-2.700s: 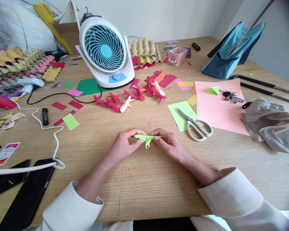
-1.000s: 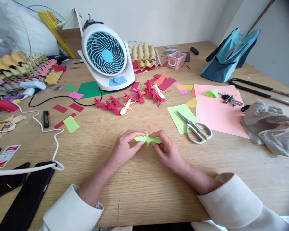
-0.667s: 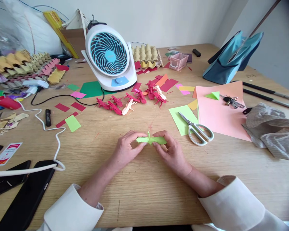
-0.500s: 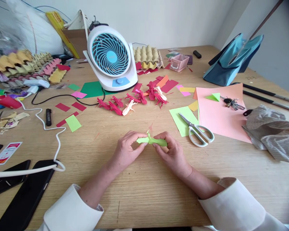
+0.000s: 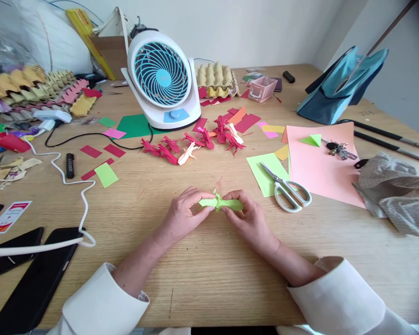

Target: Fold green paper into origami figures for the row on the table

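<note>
Between both hands, just above the wooden table, is a light green folded paper figure [image 5: 218,202] with flat ends and small points at its middle. My left hand [image 5: 185,211] pinches its left part between thumb and fingers. On the other side, my right hand [image 5: 249,218] grips the right part in the same way. Beyond them lies a cluster of red folded paper figures [image 5: 205,137], with a cream folded paper figure [image 5: 187,153] among them. Scissors [image 5: 286,188] rest on a light green sheet [image 5: 268,173] to the right.
A white and blue fan [image 5: 164,79] stands at the back. Pink paper [image 5: 321,174] with keys [image 5: 340,150] and a grey cloth [image 5: 393,190] lie right. At left are a black marker [image 5: 70,166], a white cable [image 5: 85,204], dark phones [image 5: 38,279] and egg cartons [image 5: 28,90].
The hands stay almost in place around the green paper figure. Its middle looks slightly turned, with more small points showing. The whole view has shifted a little.
</note>
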{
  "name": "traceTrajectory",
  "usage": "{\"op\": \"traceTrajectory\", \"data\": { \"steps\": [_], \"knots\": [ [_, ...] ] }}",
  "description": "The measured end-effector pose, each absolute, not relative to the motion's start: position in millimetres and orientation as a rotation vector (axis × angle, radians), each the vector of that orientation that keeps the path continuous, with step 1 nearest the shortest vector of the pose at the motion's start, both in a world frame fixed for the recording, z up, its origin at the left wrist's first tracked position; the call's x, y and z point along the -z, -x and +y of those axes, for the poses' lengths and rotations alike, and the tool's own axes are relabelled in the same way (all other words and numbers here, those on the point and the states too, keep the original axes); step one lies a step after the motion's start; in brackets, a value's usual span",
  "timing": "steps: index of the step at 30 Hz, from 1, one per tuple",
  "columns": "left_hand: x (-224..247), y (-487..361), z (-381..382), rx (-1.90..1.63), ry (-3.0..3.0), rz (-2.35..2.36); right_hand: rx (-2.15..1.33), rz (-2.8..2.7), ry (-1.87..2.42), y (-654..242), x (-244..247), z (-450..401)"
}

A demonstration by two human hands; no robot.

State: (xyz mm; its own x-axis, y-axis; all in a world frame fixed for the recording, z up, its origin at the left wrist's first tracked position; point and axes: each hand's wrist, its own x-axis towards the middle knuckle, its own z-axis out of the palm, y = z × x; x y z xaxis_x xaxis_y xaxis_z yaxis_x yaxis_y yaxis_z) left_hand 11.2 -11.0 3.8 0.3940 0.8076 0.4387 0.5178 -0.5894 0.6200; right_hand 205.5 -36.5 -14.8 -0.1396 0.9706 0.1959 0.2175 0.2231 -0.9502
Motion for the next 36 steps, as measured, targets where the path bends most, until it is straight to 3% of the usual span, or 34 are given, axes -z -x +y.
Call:
{"op": "traceTrajectory", "data": {
  "steps": [22,29,36],
  "knots": [
    [-10.2,-14.2,-13.5,-0.928,-2.08,1.201,-1.04,-1.608,1.189,-205.3,18.0,-33.7],
    [-7.6,-14.1,-14.1,-0.952,-2.135,1.187,-1.355,-1.373,1.1,-203.2,16.4,-31.0],
    [-6.6,-17.4,-16.8,-1.006,-2.157,1.169,-1.394,-1.247,1.113,-200.6,17.8,-31.7]
  ]
}}
